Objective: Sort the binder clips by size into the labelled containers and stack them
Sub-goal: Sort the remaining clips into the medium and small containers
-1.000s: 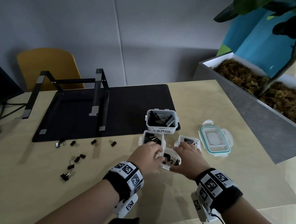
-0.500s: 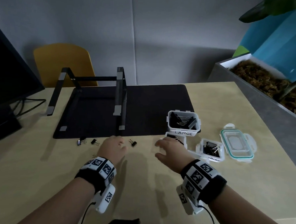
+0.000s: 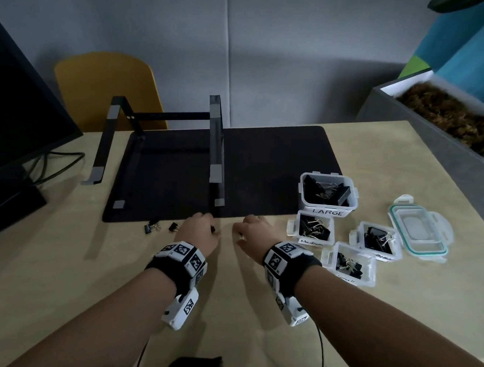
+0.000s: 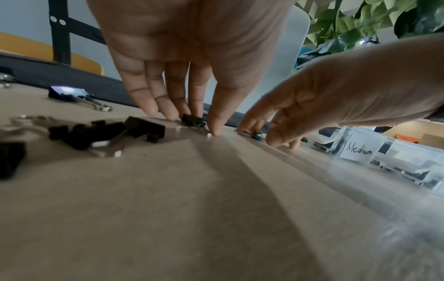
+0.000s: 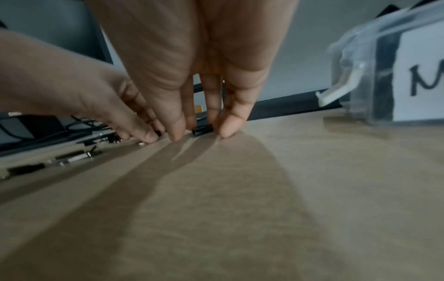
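Note:
My left hand (image 3: 202,229) reaches down at the front edge of the black mat, its fingers and thumb pinching a small black binder clip (image 4: 192,120) that lies on the table. Just to its right, my right hand (image 3: 251,230) pinches another small black clip (image 5: 203,130) between thumb and fingers. Two more loose clips (image 3: 152,228) (image 3: 173,226) lie to the left. The LARGE container (image 3: 327,211), the Medium container (image 3: 312,241), the Small container (image 3: 351,276) and a fourth small container (image 3: 380,253) stand open to the right, each holding clips.
A laptop stand (image 3: 216,151) sits on the black mat (image 3: 264,170) behind my hands. A teal-rimmed lid (image 3: 419,233) lies right of the containers. A monitor (image 3: 20,110) stands at the left, a planter (image 3: 449,115) at the right, a yellow chair (image 3: 105,89) behind.
Both hands left the containers and moved left to the loose clips at the mat's edge. They came down and closed on one clip each. My head turned left.

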Tool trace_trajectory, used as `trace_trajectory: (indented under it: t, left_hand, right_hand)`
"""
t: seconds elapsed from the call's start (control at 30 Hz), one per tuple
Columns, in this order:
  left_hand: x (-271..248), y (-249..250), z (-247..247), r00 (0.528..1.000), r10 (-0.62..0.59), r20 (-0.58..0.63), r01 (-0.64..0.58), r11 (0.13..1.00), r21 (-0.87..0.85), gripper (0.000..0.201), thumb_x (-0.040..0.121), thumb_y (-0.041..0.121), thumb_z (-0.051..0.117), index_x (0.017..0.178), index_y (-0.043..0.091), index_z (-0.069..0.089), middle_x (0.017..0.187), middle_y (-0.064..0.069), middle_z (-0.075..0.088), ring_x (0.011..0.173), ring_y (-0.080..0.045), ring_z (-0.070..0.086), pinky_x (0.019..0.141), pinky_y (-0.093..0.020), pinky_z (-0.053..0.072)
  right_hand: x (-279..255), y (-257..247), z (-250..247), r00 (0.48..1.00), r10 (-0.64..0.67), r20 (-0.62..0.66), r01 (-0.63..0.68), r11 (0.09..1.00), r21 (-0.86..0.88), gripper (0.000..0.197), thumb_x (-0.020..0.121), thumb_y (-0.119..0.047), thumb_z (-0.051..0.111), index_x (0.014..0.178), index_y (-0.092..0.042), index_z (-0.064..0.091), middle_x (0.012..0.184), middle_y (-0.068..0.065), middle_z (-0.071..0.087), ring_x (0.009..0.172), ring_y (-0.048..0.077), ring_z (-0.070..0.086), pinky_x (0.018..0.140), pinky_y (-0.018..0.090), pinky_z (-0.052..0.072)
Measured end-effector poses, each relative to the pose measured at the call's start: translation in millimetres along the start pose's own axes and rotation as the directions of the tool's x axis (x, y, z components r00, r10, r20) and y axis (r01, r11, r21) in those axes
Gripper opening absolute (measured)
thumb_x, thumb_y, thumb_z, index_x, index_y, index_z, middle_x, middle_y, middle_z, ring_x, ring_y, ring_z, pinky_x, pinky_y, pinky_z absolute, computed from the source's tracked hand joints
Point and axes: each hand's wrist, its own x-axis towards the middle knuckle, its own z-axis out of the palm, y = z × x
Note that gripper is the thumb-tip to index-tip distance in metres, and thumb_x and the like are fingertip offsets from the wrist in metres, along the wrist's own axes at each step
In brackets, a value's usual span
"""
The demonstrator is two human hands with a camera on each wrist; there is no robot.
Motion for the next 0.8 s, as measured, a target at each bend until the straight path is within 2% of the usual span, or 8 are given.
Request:
trace_trajectory:
  t: [0.13,0.27,0.4,0.53,0.7,0.8]
  left_hand:
    - [1,-1,-2,0.999,0.019,0.034,-0.018,0.999,-0.045,0.018,0.085,0.015,0.058,0.102,0.011,0.059,0.105,-0.007,0.063,0.097,-0.025,0.060,0.080,-0.034,0.048]
    - [-1,1,-2,0.998,0.017,0.055,-0.013,0.997,-0.079,0.016,0.083,0.012,0.057,0.098,0.013,0.060,0.099,-0.005,0.065,0.093,-0.024,0.061,0.076,-0.033,0.049]
    - [-6,10,-1,0.998,0.011,0.054,-0.001,0.985,-0.173,0.013,0.076,0.008,0.059,0.087,0.016,0.060,0.089,-0.002,0.066,0.085,-0.022,0.062,0.075,-0.032,0.052]
    - [-14,27,2,0.998,0.025,0.061,-0.009,0.967,-0.255,0.021,0.076,0.012,0.064,0.097,0.014,0.062,0.095,-0.003,0.064,0.087,-0.021,0.061,0.079,-0.033,0.052]
    - [-29,67,1,0.990,0.141,0.008,-0.129,0.925,-0.356,0.030,0.074,0.008,0.068,0.103,0.014,0.063,0.098,0.003,0.050,0.083,-0.011,0.054,0.075,-0.021,0.045]
    - [-39,97,2,0.979,0.201,-0.032,-0.195,0.881,-0.430,0.028,0.074,0.006,0.067,0.100,0.016,0.064,0.095,0.008,0.049,0.082,-0.008,0.053,0.070,-0.014,0.043]
  right_hand:
    - [3,-3,3,0.999,0.026,-0.033,-0.029,0.997,-0.076,0.028,0.092,-0.006,0.041,0.117,-0.008,0.054,0.116,0.018,0.052,0.111,0.034,0.047,0.087,0.038,0.043]
    - [-3,-2,3,0.996,0.070,-0.056,-0.073,0.996,-0.059,0.027,0.093,-0.008,0.038,0.116,-0.003,0.051,0.115,0.020,0.054,0.109,0.034,0.049,0.081,0.036,0.042]
    - [-15,5,3,0.995,0.089,-0.055,-0.089,0.996,-0.002,0.025,0.089,-0.012,0.041,0.111,-0.004,0.052,0.113,0.017,0.055,0.108,0.033,0.050,0.074,0.032,0.036]
    - [-37,17,-2,0.994,0.090,-0.061,-0.085,0.994,0.071,0.026,0.085,-0.018,0.048,0.107,-0.008,0.057,0.112,0.011,0.058,0.106,0.029,0.053,0.081,0.034,0.046]
    - [-70,42,-20,0.984,0.117,-0.132,-0.085,0.971,0.225,0.020,0.081,-0.023,0.055,0.098,-0.015,0.061,0.102,0.003,0.064,0.095,0.022,0.060,0.075,0.028,0.046]
    - [-91,67,-38,0.974,0.173,-0.147,-0.136,0.963,0.233,0.019,0.078,-0.026,0.058,0.094,-0.017,0.064,0.098,0.001,0.065,0.092,0.020,0.060,0.074,0.027,0.046]
